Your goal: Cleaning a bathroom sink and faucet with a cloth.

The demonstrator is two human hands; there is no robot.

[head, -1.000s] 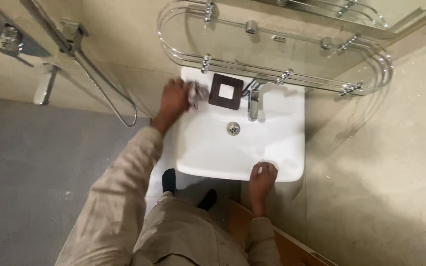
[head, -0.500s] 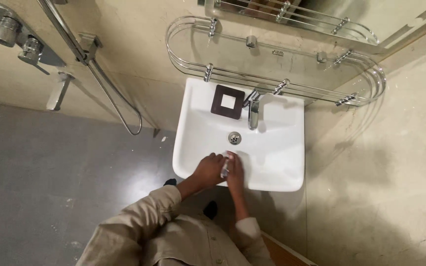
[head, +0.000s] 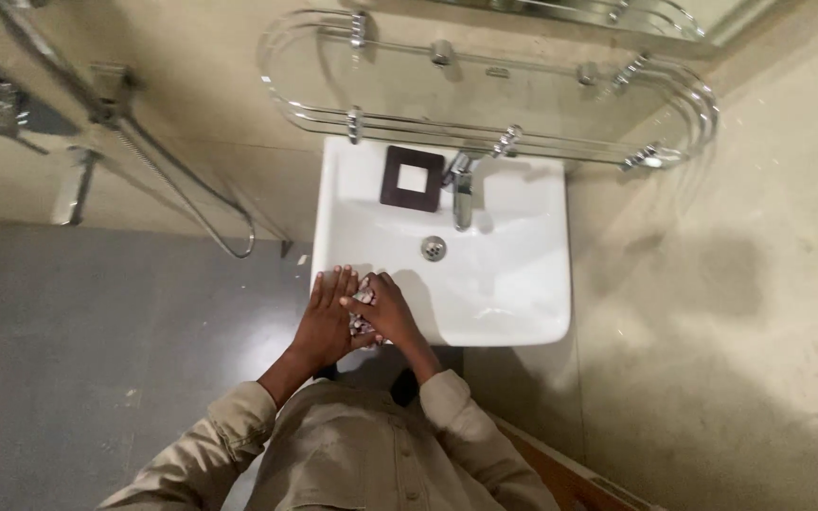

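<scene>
Bathroom sink (head: 523, 284): left hand (head: 326, 317), right hand (head: 388, 310) both closed round crumpled cloth (head: 364, 310) at front rim, bunching it tight.

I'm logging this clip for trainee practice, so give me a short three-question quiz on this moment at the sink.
1. True or false: both hands are at the front left edge of the sink.
2. What lies between the left hand and the right hand?
3. Where is the dark square dish? A) in the basin B) on the back ledge, left of the tap C) on the floor

Key: 1 true; 2 a crumpled whitish cloth; 3 B.
</scene>
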